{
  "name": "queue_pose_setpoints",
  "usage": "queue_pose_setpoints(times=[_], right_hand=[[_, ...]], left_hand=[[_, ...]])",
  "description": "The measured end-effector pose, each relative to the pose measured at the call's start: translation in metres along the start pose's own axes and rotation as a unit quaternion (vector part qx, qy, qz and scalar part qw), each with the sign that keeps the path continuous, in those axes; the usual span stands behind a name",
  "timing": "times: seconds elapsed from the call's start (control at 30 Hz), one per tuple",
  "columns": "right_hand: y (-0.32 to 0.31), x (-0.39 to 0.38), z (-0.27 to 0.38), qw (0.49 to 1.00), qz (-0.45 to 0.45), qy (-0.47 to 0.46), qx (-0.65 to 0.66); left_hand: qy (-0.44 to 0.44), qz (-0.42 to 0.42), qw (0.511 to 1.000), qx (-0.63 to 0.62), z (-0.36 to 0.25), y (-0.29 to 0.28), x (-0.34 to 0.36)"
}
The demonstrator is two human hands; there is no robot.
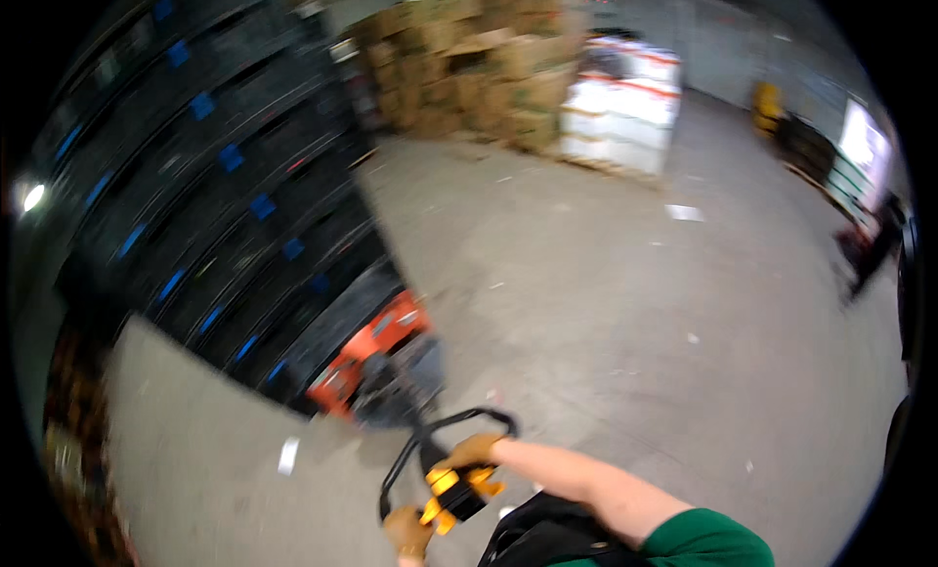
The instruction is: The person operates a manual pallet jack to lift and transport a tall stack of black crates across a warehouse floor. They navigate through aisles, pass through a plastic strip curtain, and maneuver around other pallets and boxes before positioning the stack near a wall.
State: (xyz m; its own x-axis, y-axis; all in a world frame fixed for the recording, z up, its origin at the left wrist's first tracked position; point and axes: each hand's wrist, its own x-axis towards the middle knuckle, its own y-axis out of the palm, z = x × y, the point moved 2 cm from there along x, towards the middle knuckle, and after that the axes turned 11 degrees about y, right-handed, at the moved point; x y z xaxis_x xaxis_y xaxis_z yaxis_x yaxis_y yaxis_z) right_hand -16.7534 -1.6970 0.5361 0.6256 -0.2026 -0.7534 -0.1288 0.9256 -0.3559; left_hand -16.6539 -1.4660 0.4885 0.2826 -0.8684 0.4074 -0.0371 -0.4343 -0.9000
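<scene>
Both my hands wear tan gloves and are on the control handle of a pallet jack. My left hand (405, 531) is wrapped round the near left end of the black loop handle (394, 472). My right hand (473, 452) grips its right side, next to the yellow and black control head (455, 494). Beyond the handle is the orange and black pallet jack body (369, 350). A tall stack of black plastic crates (210, 191) with blue tabs rises over its forks and leans across the picture. The forks themselves are hidden.
Brown cardboard boxes (469, 73) are piled at the back, beside a pallet of white boxes (622, 117). Paper scraps (684, 213) lie on the concrete floor (576, 303). Stacked goods (78, 440) line the left edge. A blurred dark and red shape (865, 244) stands at far right.
</scene>
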Motion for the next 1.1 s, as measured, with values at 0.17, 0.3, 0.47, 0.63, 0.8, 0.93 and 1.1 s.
queue_pose_setpoints(times=[0.17,0.3,0.47,0.63,0.8,0.93,1.1], right_hand=[[0.014,0.034,0.068,0.994,-0.066,-0.055,-0.073],[0.006,0.009,0.077,0.999,-0.032,-0.035,-0.007],[-0.001,0.0,0.078,0.999,-0.011,-0.021,0.025],[0.004,-0.015,0.085,0.999,0.015,-0.015,0.036],[0.008,-0.018,0.078,0.998,0.024,-0.004,0.052],[0.009,-0.013,0.074,0.998,0.021,0.0,0.059],[0.011,-0.024,0.078,0.998,0.017,-0.005,0.056]], left_hand=[[-0.054,0.032,0.998,0.016,0.043,-0.041,-0.016],[-0.061,0.036,0.997,0.026,0.048,-0.042,-0.015],[-0.059,0.044,0.997,0.038,0.059,-0.035,-0.009],[-0.075,0.045,0.995,0.046,0.059,-0.045,-0.012],[-0.071,0.041,0.996,0.042,0.049,-0.051,-0.018],[-0.065,0.05,0.996,0.046,0.041,-0.052,-0.016],[-0.082,0.05,0.995,0.042,0.044,-0.05,-0.019]])
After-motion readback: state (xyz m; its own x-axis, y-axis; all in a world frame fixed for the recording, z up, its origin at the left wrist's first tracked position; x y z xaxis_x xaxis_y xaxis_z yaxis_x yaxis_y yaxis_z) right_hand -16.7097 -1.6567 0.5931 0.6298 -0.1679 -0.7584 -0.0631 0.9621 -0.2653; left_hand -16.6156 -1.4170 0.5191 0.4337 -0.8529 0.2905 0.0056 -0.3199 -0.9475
